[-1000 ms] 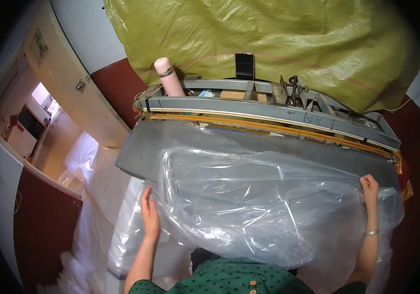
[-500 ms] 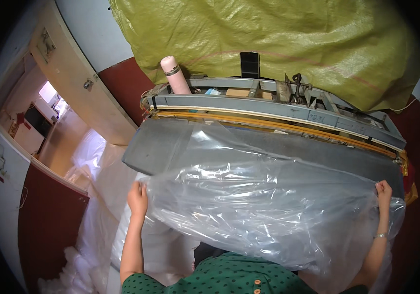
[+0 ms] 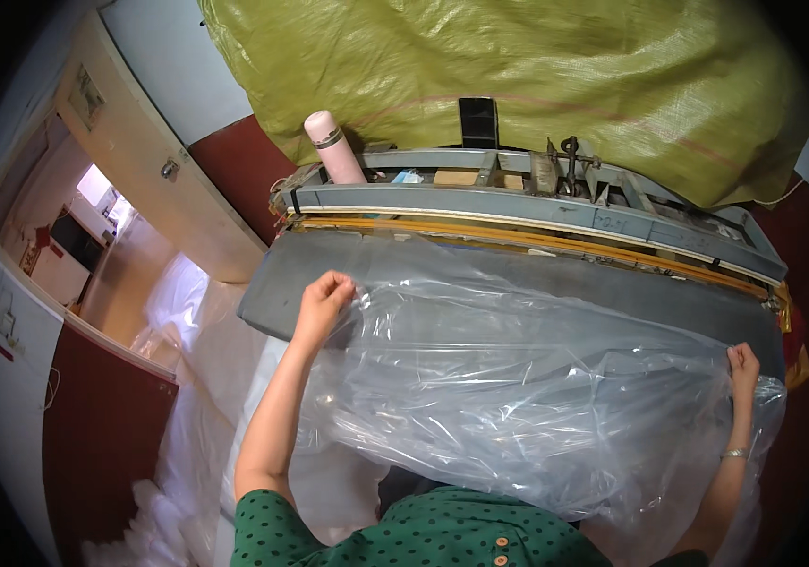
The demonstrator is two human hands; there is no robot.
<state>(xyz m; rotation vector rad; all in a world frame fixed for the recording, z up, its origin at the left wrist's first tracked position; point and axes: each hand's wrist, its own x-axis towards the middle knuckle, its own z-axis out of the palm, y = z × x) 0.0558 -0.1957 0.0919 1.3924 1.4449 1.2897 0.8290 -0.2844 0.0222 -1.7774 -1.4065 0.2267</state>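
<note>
A large clear plastic sheet [image 3: 480,378] is spread between my hands, draped over the front of a grey padded bench [image 3: 310,274] and down toward my lap. My left hand [image 3: 325,300] pinches its upper left corner above the bench surface. At the right end, my right hand [image 3: 742,364] grips the sheet's edge near the bench's front corner. Wrinkles and shiny folds run across the plastic, and its lower part hangs in loose folds before me.
Behind the bench runs a grey metal frame [image 3: 518,203] with orange strips [image 3: 480,239] along it. A pink bottle [image 3: 335,151] and a black phone [image 3: 478,123] stand there, below a yellow-green tarp [image 3: 555,66]. More plastic [image 3: 196,406] heaps at the left by an open door [image 3: 159,156].
My left hand has moved up and to the right, onto the bench side, carrying its corner of the sheet along. The right hand has barely moved and keeps its grip.
</note>
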